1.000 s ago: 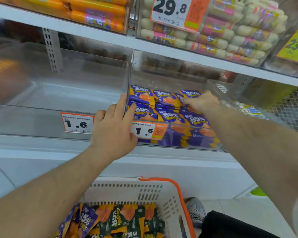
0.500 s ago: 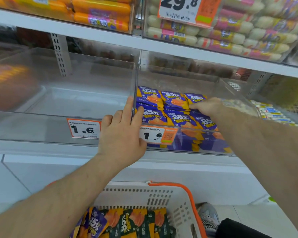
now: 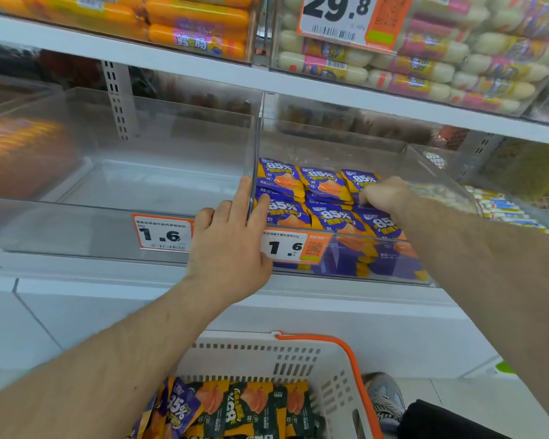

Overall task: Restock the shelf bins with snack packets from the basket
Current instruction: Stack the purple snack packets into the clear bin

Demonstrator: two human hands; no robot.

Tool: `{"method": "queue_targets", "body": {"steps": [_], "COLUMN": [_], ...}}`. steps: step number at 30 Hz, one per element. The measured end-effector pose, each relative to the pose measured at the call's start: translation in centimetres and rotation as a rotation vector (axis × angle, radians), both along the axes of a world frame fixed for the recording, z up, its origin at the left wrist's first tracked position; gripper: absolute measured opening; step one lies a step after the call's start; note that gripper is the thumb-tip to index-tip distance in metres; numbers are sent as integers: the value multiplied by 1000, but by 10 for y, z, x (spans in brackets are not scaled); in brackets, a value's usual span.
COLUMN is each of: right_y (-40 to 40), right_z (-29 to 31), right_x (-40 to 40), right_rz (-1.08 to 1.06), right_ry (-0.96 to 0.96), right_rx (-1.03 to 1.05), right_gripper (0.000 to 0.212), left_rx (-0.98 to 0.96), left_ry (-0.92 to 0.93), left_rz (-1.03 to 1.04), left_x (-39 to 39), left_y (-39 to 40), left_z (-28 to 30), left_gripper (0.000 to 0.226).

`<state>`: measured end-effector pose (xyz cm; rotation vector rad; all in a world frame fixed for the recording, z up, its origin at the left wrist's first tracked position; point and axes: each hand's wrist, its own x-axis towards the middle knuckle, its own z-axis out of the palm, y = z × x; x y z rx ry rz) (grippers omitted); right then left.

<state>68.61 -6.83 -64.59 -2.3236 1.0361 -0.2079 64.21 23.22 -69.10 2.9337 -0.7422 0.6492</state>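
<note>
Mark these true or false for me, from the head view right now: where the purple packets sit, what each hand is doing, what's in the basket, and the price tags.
1. The purple snack packets lie in the right clear plastic bin. True.
2. The left clear plastic bin is full of packets. False: none show in it.
3. The left hand rests at the divider between the bins. True.
4. The right hand hangs over the white basket with orange rim. False: it is in the right bin, on the packets.
5. Both lower price tags read 29.8. False: 1.6.
</note>
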Motion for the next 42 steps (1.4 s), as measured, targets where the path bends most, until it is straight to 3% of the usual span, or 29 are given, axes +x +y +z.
{"method": "queue_targets", "body": {"steps": [3,5,9,12,15,18,21,23,25,27,29,33,38,40,42], "right_y": [22,43,95,139,183,220,253,271,287,299,308,319,307,296,285], "right_z": [11,16,5,-21,-75,-143,-202,-235,-253,-266,-278,-293,-280,-267,-252], "right_x": [-11,-24,-64,-95,-114,-133,-144,-145,-144,-141,-141,-138,-133,-134,-135], "right_rz": [-1,-24,198,387,528,666,669,646,552,378,225,40,-67,-64,-29], "right_ry": [-85,-288,-879,-1050,-955,-672,-105,234,403,492,551,448,261,176,89], "right_rx": [-114,-211,-748,-860,-679,-444,-91,189,432,659,827,1067,1030,959,917], "right_gripper": [19,7,31,51,54,55,55,35,30,47,55,43,47,32,16], "left_rx": [-18,-66,-237,-92,267,463,493,494,506,514,521,511,515,470,371], "left_ry": [-15,13,-128,-102,386,769,856,889,907,914,920,945,950,923,906], "left_rz": [-50,-99,-326,-510,-488,-317,-243,-239,-241,-229,-203,-171,-160,-182,-196], "left_x": [-1,0,-13,-29,-35,-37,-34,-32,-29,-26,-24,-21,-20,-21,-23], "left_y": [3,8,24,44,68,92,110,118,124,129,132,138,139,137,134], "left_z": [2,1,-6,-17,-26,-36,-52,-63,-73,-79,-81,-79,-80,-78,-72], "left_gripper": [89,91,71,50,40,41,43,36,28,19,23,35,33,30,41]}}
